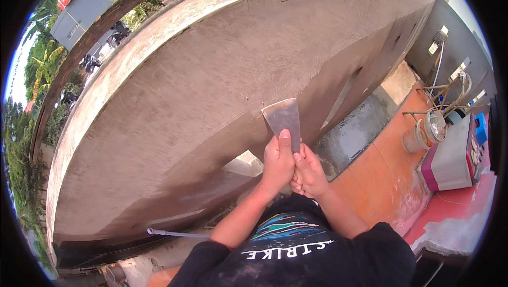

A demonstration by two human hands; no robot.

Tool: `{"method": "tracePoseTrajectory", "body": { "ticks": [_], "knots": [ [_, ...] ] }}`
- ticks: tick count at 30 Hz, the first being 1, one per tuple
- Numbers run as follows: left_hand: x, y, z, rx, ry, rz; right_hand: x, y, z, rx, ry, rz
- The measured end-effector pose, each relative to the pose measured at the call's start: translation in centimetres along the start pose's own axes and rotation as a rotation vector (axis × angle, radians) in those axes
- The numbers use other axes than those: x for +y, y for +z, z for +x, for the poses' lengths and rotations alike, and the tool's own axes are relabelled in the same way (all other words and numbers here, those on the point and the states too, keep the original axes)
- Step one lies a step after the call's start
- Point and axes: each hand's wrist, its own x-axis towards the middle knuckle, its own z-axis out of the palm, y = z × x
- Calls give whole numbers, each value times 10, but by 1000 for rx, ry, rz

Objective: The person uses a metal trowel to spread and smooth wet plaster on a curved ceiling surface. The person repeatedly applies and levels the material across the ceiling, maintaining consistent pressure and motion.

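A wide metal putty knife [284, 117] points away from me, its flared blade in front of the plastered wall [222, 64]. Whether the blade's edge touches the wall I cannot tell. My left hand [278, 164] is closed around the lower end of the knife, its thumb lying up along the blade. Close against it, my right hand [310, 175] is closed too, fingers curled at the handle. Both hands hide the handle.
The wall curves across the view, damp-dark lower down, with small openings near its foot. At the right, on the orange floor [378, 168], stand dirty buckets [415, 138] and a pale box with a magenta band [450, 160]. A grey pipe [174, 232] sticks out at lower left.
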Motion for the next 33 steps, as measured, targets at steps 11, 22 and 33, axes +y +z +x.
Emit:
{"method": "tracePoseTrajectory", "body": {
  "ticks": [11,22,33],
  "knots": [
    [-11,4,4,62,-147,35,7,-5,7,6,13,-30],
    [-19,-6,-1,77,13,-39,22,-1,1,0,68,-64],
    [-42,1,-3,108,-39,-9,29,-13,2,56,-19,-94]
  ]
}}
